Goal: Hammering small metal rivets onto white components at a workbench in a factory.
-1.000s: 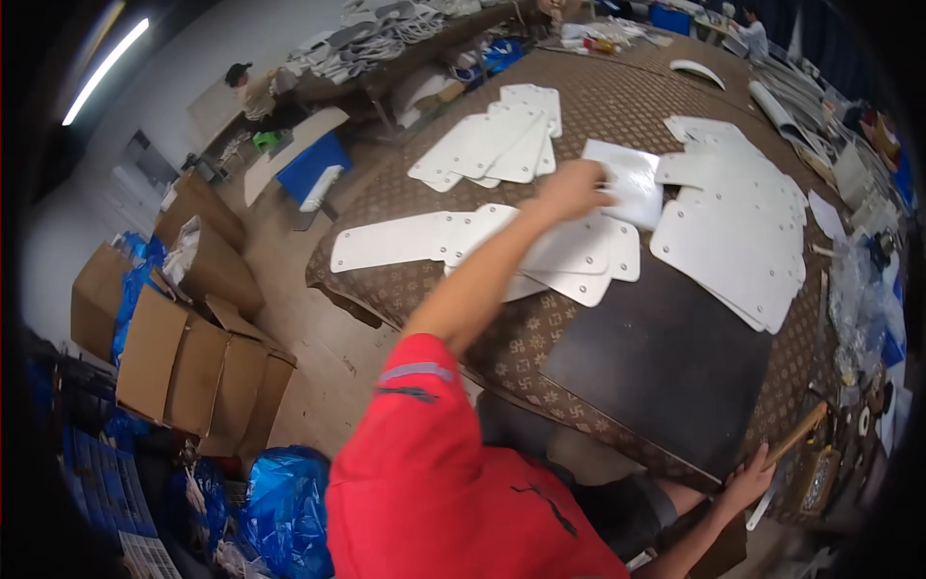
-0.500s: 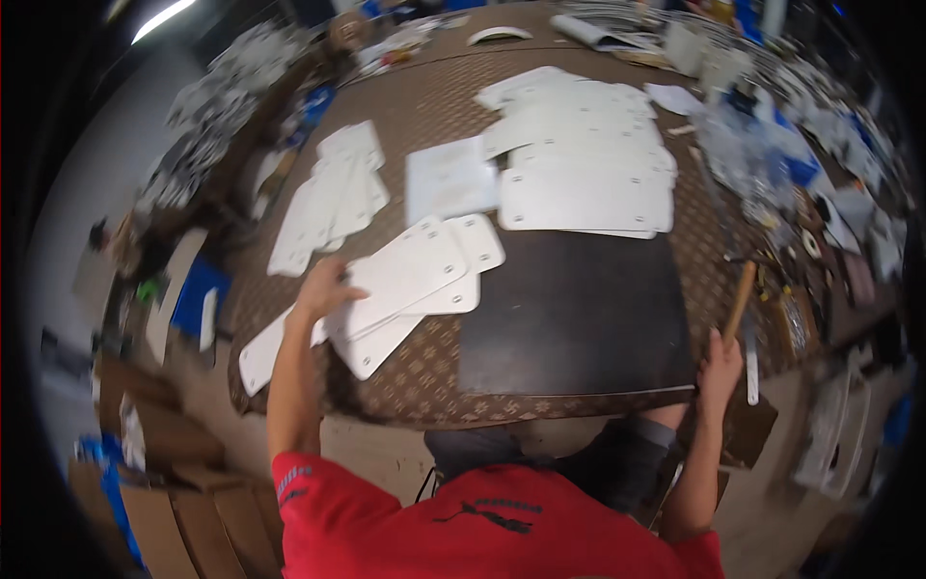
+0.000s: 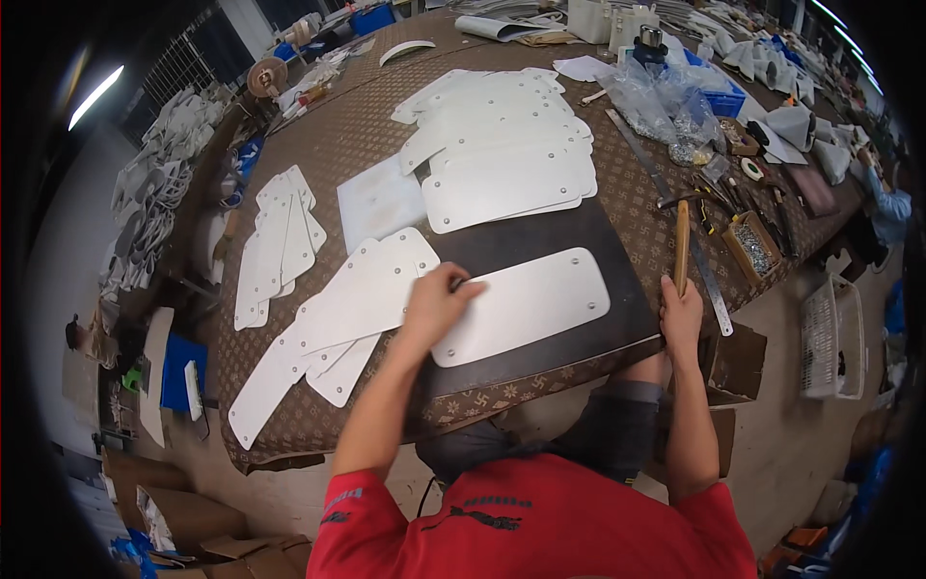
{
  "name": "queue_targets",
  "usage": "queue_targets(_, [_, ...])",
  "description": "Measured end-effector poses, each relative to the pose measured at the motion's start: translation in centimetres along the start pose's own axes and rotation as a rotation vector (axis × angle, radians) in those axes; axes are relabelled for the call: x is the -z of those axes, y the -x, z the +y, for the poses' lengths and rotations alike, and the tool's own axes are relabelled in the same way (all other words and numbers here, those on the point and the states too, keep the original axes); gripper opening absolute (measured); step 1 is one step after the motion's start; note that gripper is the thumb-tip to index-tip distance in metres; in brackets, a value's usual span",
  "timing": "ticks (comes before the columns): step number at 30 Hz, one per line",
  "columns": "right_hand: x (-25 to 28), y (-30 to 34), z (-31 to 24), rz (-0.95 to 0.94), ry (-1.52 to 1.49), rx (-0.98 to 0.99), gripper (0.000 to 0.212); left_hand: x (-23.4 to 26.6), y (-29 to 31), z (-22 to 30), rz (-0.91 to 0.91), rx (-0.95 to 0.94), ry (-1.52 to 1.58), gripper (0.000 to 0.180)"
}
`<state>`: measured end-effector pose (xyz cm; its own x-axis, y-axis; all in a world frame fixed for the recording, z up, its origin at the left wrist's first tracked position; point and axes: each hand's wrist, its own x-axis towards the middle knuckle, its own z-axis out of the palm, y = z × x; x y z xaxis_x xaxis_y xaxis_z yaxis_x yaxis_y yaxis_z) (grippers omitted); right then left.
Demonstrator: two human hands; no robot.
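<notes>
A white rounded panel (image 3: pixel 531 307) with small metal studs at its corners lies on the black mat (image 3: pixel 502 381). My left hand (image 3: pixel 439 304) grips the panel's left end, its thumb over the top and its other fingers curled at the edge. My right hand (image 3: pixel 681 314), at the table's front edge, is closed round the wooden handle of a hammer (image 3: pixel 682 251), held head-away from me. Left of the mat, a loose fan of similar panels (image 3: pixel 362 299) overlaps. Beyond the mat sits a larger pile of white panels (image 3: pixel 511 174).
A narrower stack of panels (image 3: pixel 280 241) lies far left, beside a pale translucent sheet (image 3: pixel 376 203). At right are a metal ruler (image 3: pixel 712 289), a small box of metal fittings (image 3: pixel 752 246), plastic bags (image 3: pixel 666 106) and a blue bin (image 3: pixel 719 96). A white basket (image 3: pixel 834 338) stands right of the table.
My left hand has moved right from the loose fan, and a white panel now lies on the previously bare mat. My right hand still holds the hammer. The view has shifted.
</notes>
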<state>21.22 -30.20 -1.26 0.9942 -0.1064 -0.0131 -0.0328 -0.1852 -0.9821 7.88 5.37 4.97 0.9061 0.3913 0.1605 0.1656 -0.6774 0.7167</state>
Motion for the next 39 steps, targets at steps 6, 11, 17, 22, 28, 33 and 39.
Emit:
queue_targets(6, [0.9, 0.8, -0.4, -0.077, -0.124, -0.131, 0.029, -0.8, 1.0, -3.1, -0.008, 0.187, 0.354, 0.023])
queue_targets(11, [1.0, 1.8, -1.6, -0.122, -0.11, -0.019, 0.029, 2.8, 2.4, -2.8, 0.28, 0.182, 0.632, 0.018])
queue_targets(17, [-1.1, 7.6, -5.6, -0.318, -0.119, 0.011, 0.026, 0.7, 1.4, -3.5, 0.149, 0.087, 0.652, 0.018])
queue_targets(22, [-3.2, 11.3, -7.3, -0.481, 0.133, 0.085, 0.023, 0.2, 1.5, -2.6, 0.072, 0.036, 0.532, 0.017])
queue_targets(28, [-3.8, 12.4, -15.6, -0.478, 0.086, 0.327, 0.023, 0.5, 1.4, -3.7, 0.103, 0.059, 0.63, 0.017])
queue_targets(33, [-2.0, 12.2, -24.3, -0.289, -0.441, 0.514, 0.026, 0.5, 1.1, -3.7, 0.056, 0.033, 0.597, 0.019])
queue_targets(39, [-3.8, 10.0, -18.1, -0.687, -0.138, 0.8, 0.023, 0.1, 1.8, -4.2, 0.09, 0.008, 0.572, 0.019])
